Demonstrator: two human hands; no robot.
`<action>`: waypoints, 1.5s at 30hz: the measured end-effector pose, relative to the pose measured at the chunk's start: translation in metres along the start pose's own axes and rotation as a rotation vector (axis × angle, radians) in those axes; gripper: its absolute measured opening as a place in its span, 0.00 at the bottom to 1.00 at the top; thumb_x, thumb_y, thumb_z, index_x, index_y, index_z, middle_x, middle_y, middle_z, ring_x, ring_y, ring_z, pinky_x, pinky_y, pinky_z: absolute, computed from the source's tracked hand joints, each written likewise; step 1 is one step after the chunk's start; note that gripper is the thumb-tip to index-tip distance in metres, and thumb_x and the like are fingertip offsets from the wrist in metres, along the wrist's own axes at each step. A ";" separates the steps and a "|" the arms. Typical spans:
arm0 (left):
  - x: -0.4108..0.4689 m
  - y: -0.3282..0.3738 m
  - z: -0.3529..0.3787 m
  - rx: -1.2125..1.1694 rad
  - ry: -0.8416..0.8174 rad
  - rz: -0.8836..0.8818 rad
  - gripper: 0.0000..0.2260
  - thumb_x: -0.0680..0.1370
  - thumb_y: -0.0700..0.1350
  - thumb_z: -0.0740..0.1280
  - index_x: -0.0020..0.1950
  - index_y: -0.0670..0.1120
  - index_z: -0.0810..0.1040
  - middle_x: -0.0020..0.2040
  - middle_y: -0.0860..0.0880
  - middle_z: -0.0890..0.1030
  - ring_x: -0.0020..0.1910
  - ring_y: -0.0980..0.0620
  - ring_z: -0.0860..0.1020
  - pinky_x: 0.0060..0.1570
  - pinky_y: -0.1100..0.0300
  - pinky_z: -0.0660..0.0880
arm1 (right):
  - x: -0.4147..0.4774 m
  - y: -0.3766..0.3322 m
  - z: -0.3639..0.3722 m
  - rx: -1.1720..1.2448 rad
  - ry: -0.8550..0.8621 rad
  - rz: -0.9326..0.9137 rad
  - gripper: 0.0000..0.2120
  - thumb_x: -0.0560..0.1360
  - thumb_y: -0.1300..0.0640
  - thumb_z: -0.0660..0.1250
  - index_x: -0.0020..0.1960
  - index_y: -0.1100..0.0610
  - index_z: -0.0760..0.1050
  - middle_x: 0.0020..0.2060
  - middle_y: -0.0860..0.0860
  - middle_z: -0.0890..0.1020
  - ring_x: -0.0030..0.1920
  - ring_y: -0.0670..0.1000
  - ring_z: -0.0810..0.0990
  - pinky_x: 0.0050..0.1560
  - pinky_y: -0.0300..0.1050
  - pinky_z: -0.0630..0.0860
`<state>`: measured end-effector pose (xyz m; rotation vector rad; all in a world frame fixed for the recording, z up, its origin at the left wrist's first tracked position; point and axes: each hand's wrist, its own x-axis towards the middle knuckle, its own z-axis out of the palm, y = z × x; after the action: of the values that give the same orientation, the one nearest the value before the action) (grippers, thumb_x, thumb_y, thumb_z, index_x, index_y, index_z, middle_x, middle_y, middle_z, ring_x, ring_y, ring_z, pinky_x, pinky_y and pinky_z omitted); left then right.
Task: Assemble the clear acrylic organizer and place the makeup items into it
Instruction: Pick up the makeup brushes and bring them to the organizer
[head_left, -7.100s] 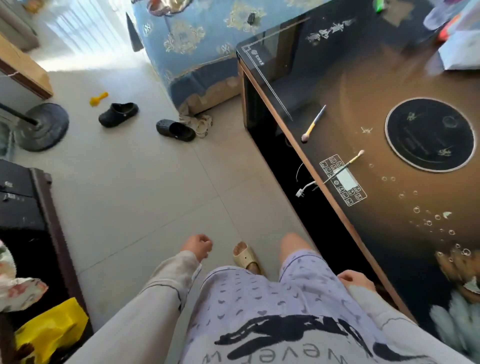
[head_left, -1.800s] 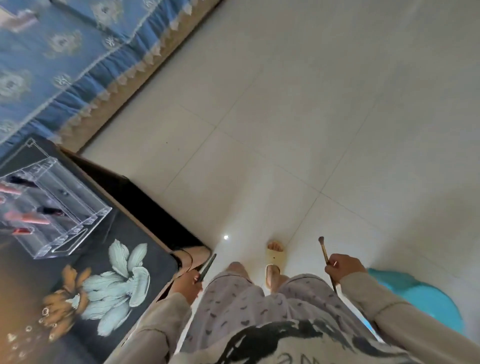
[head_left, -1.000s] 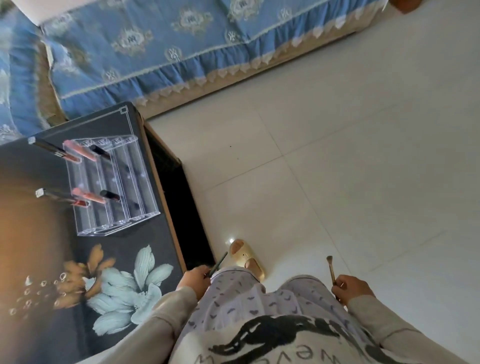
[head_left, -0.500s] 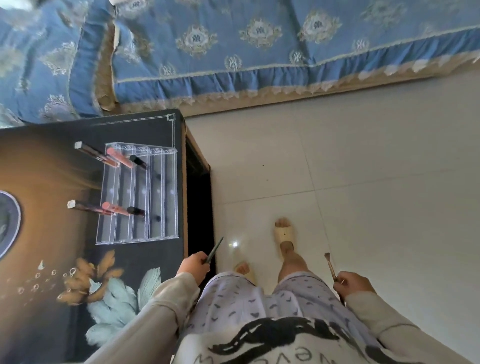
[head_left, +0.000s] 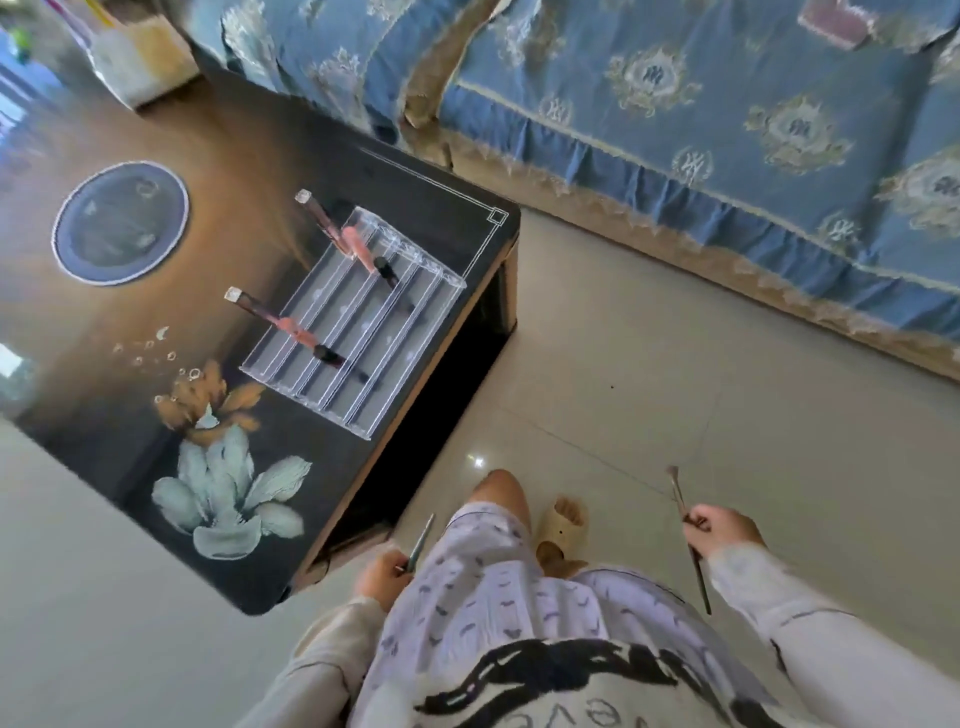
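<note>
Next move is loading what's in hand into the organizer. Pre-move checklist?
1. Grip of left hand on slim dark tool: ok.
2. Grip of right hand on makeup brush: ok.
3. Assembled organizer sits on table: ok.
4. Free slots, organizer's side nearer table edge: ok.
5. Both hands above organizer: not ok, low beside the legs, off the table.
6. Type of slim dark tool: cannot tell.
</note>
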<state>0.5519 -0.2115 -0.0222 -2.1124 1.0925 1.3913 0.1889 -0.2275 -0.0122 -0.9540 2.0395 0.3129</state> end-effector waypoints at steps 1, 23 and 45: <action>-0.002 0.002 0.003 -0.010 -0.014 -0.020 0.07 0.78 0.41 0.61 0.51 0.44 0.78 0.54 0.42 0.79 0.54 0.45 0.76 0.49 0.62 0.69 | 0.008 -0.007 -0.005 -0.025 -0.008 -0.020 0.07 0.74 0.61 0.64 0.37 0.59 0.71 0.41 0.60 0.80 0.40 0.52 0.73 0.40 0.40 0.65; 0.056 0.042 -0.134 -0.400 0.192 -0.086 0.10 0.75 0.38 0.60 0.54 0.42 0.77 0.54 0.39 0.81 0.46 0.44 0.78 0.49 0.58 0.74 | 0.088 -0.214 -0.052 -0.389 -0.102 -0.302 0.07 0.75 0.61 0.64 0.38 0.59 0.70 0.38 0.56 0.76 0.40 0.52 0.71 0.40 0.38 0.63; 0.057 0.099 -0.093 -0.897 0.196 -0.348 0.06 0.76 0.35 0.61 0.41 0.43 0.74 0.48 0.37 0.79 0.45 0.44 0.77 0.43 0.59 0.69 | 0.134 -0.387 -0.099 -1.062 -0.233 -0.709 0.11 0.76 0.58 0.61 0.55 0.58 0.76 0.50 0.57 0.82 0.52 0.56 0.79 0.48 0.41 0.73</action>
<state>0.5423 -0.3590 -0.0235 -2.8992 0.0742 1.6954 0.3633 -0.6115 -0.0103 -2.0588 1.1153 1.0863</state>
